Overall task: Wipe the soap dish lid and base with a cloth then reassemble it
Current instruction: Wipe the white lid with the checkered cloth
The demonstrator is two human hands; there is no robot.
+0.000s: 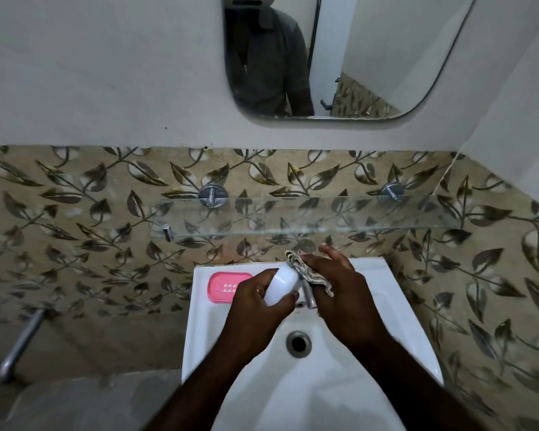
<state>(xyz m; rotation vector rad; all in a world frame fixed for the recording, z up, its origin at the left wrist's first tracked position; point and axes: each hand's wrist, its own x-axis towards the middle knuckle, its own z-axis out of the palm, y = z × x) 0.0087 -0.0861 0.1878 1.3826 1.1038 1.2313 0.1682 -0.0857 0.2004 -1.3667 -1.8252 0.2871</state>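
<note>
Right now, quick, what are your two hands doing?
The left hand grips the white lid.
The right hand holds the cloth against the lid.

Left hand (255,309) and right hand (339,290) lead into bare forearms (417,371); reflected beyond them, a dark grey collared shirt (268,66).

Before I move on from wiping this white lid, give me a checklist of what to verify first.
1. Left hand grips the white lid, fingers wrapped round it: ok.
2. Right hand holds the cloth against the lid's end: ok.
3. Lid wiped all over, inside too: cannot tell.
4. Pink base lies flat on the sink ledge, close to the left hand: ok.
5. Pink base wiped: cannot tell.
</note>
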